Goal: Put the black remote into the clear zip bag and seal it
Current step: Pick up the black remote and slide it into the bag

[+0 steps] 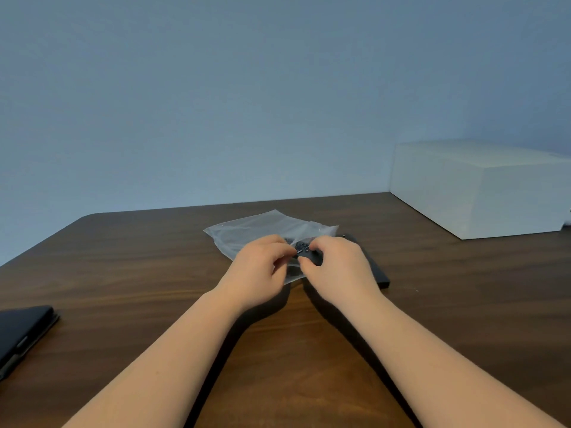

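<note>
The clear zip bag [262, 227] lies flat on the brown table [123, 273], just beyond my hands. My left hand [259, 273] pinches the bag's near edge. My right hand [340, 267] grips the black remote [306, 253], whose buttoned end shows between my two hands at the bag's near edge. The remote's end looks partly under the plastic; how far it is inside I cannot tell. My fingers hide the bag's opening and the rest of the remote.
A long black bar-shaped object [378, 274] lies on the table behind my right hand. A white box [479, 186] stands at the back right against the wall. A black folded case [21, 332] rests at the table's left edge.
</note>
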Demonstrator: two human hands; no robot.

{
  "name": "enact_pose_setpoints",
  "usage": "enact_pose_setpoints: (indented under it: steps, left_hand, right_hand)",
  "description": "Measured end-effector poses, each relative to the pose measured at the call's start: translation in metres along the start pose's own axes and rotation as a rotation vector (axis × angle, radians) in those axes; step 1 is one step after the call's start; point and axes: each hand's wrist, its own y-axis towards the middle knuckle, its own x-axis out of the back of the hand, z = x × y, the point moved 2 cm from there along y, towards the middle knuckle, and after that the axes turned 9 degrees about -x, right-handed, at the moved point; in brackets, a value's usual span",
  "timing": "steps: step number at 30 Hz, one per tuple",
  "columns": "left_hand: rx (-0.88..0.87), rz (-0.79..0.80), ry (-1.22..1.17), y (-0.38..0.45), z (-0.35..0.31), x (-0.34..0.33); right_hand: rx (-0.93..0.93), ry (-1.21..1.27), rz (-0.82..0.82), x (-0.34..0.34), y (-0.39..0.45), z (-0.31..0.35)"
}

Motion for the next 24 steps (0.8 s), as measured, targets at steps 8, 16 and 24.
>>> enact_pose_setpoints:
  steps: [8,16,24]
  left_hand:
    - [-0.025,0.006,0.098,-0.003,0.002,0.002]
    - [-0.019,0.013,0.141,-0.004,0.006,0.004]
    - [0.046,0.007,0.131,-0.008,0.014,0.011]
  right_hand:
    - [0.03,0.154,0.253,-0.02,0.008,-0.009]
    - [-0.033,0.131,0.143,-0.025,0.015,-0.02]
    - [0.094,-0.186,0.14,-0.03,0.026,-0.009]
